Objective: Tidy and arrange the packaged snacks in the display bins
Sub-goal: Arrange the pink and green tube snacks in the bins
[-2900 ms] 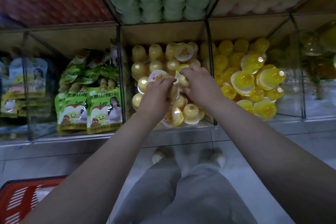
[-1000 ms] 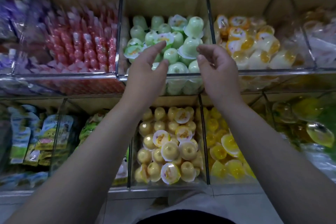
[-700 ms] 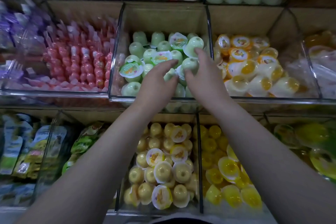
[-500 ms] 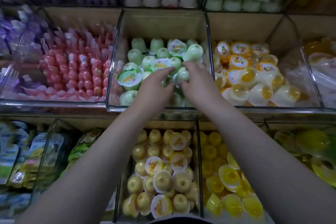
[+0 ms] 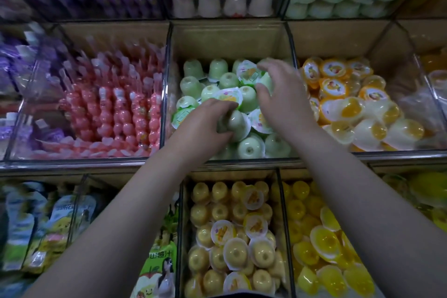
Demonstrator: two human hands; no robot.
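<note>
Step in hand: straightening the green jelly cups (image 5: 249,147) in the middle clear bin (image 5: 167,94) of the upper shelf row. Judged early to midway for this bin: back rows standing base-up in order, centre and front tumbled, several lying lid-up or on their sides.

Left hand (image 5: 205,128): fingers (image 5: 223,105) curled round one tilted cup (image 5: 238,123) near the bin's centre, gripped by its body.

Right hand (image 5: 285,101): arched over the rear right corner, fingertips and thumb closed on a second cup (image 5: 266,81) just beside a lid-up one.

Next move, as judged: turning both cups the same way as the back rows and seating them in gaps, without knocking neighbours.

Materials: thin translucent plastic cups, tapered, dimpled at the base, flanged at the rim, sealed with printed film lids. Smooth, light, probably slippery and apt to roll. Bin walls glossy, rigid, transparent.
</note>
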